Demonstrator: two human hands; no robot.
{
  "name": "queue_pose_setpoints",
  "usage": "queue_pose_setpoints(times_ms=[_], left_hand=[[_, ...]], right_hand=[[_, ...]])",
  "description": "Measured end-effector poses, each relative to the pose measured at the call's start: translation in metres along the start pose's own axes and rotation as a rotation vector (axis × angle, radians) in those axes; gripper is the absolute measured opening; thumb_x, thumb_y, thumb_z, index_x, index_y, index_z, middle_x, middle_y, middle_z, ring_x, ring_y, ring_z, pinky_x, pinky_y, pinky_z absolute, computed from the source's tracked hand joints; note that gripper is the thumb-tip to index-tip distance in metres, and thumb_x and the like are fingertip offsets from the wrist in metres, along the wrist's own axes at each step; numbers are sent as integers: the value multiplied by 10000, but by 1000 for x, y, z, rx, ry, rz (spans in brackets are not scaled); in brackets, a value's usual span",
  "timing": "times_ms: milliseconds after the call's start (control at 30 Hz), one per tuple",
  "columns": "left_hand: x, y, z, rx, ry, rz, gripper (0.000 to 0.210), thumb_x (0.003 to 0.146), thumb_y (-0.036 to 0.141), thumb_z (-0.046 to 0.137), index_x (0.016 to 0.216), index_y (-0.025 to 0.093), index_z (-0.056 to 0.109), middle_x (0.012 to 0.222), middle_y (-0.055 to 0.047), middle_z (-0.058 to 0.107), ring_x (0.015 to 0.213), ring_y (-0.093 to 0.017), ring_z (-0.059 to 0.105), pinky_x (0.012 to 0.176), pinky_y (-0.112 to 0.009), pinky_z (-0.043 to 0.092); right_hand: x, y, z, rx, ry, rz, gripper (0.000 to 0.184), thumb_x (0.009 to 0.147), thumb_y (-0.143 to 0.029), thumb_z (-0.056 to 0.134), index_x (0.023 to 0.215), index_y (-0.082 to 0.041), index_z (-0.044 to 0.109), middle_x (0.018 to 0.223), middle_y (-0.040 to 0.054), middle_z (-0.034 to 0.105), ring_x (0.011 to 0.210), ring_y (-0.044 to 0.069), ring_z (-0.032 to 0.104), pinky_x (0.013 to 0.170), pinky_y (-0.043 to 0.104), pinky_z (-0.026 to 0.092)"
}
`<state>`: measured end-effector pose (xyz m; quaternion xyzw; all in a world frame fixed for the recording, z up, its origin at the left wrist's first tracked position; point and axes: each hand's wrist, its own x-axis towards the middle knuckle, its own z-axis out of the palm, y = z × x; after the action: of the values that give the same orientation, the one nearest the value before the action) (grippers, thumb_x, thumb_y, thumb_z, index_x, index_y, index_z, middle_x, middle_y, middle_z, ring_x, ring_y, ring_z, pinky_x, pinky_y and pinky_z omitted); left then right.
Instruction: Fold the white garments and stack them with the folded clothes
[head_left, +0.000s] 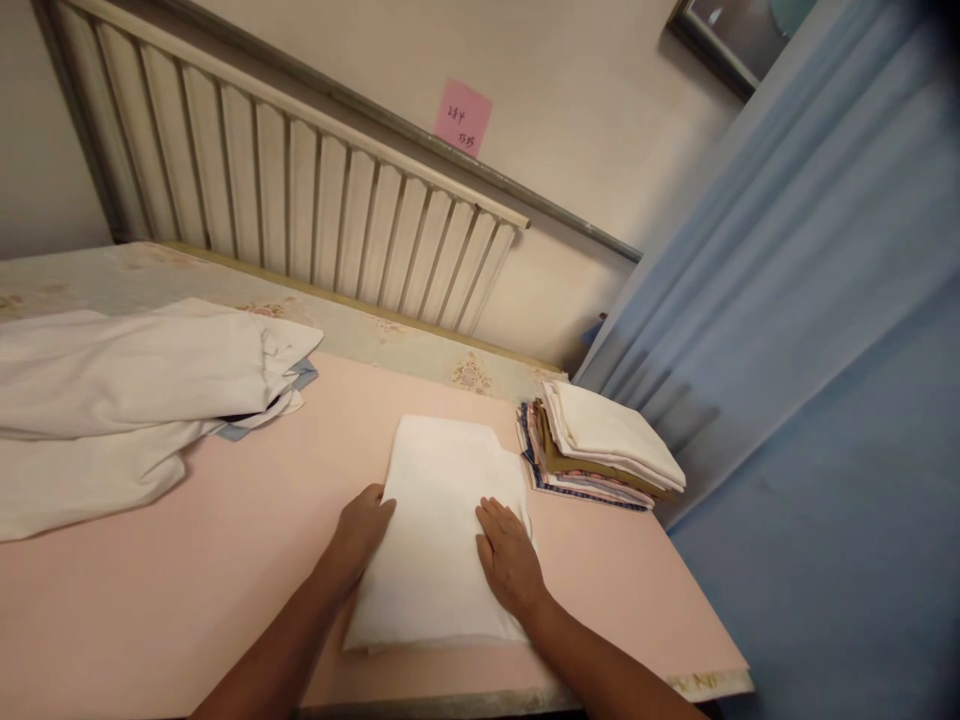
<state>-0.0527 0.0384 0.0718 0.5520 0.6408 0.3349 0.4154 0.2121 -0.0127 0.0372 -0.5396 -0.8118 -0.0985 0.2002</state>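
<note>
A folded white cloth (pixel 442 560) lies in front of me on the pink sheet (pixel 255 580), its long sides running away from me. At its left edge my left hand (pixel 360 530) has the border between thumb and fingers; some of those fingers are hidden. My right hand (pixel 511 560) rests flat on the cloth's right side, fingers stretched out and pointing away from me. Fine seams of the cloth cannot be made out.
A stack of folded cloths (pixel 600 450), white on top, stands at the right near a blue curtain (pixel 810 400). Loose white garments (pixel 135 380) are heaped at the left. Behind the table are a radiator (pixel 300 190) and a wall with a pink note (pixel 463 117).
</note>
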Motion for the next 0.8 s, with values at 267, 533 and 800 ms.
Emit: queue_pose_setpoints(times_ms=[267,533,800], left_hand=[[-2,4,-2,-17,5,-18,90,747,271,464,695,208,502,657,3,566,652,-170,548,555,-250,354],[-2,4,-2,-7,2,-9,93,758,264,453,722,207,516,663,3,564,633,-163,536,554,-250,351],[1,-1,0,4,0,-11,114,769,282,453,726,207,528,670,5,574,647,-166,542,552,-252,350]], right_hand=[[1,-1,-2,12,-6,9,443,907,-159,432,1344,-196,493,1387,82,512,1339,216,400,1111,479,344],[1,-1,-3,11,-40,15,433,911,-149,422,1338,-176,491,1397,89,500,1350,218,380,1119,485,327],[1,-1,-2,12,-16,9,438,907,-150,433,1338,-194,494,1388,85,510,1338,218,400,1110,480,342]])
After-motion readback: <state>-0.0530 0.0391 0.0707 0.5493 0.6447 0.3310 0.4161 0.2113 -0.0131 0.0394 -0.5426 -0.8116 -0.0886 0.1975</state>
